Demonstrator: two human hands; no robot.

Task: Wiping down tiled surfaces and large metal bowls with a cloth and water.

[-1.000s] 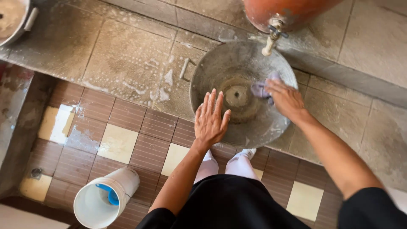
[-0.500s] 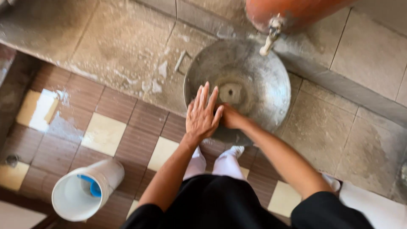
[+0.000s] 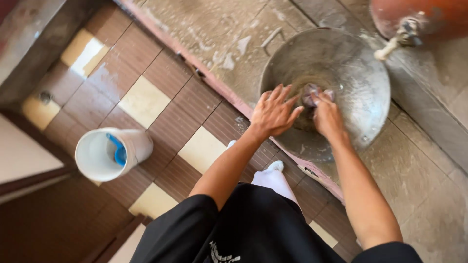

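We see our right hand point(image 3: 327, 117) now down in the middle of the big metal pan point(image 3: 360, 92), its grip closed on a purplish scrub pad point(image 3: 310, 92) pressed to the pan's bottom; a second ago that hand was up at the far rim. Our left hand point(image 3: 274, 113) has stayed on the near rim with fingers spread wide, holding nothing and steadying the pan. The scrubbing has moved from the wall of the pan to its floor. The pan rests on the wet concrete worktop point(image 3: 214, 29), below a tap point(image 3: 397, 36) on an orange vessel point(image 3: 429, 17). A white bucket point(image 3: 112, 153) with a blue scoop point(image 3: 117, 150) lies on the tiled floor point(image 3: 161, 92).
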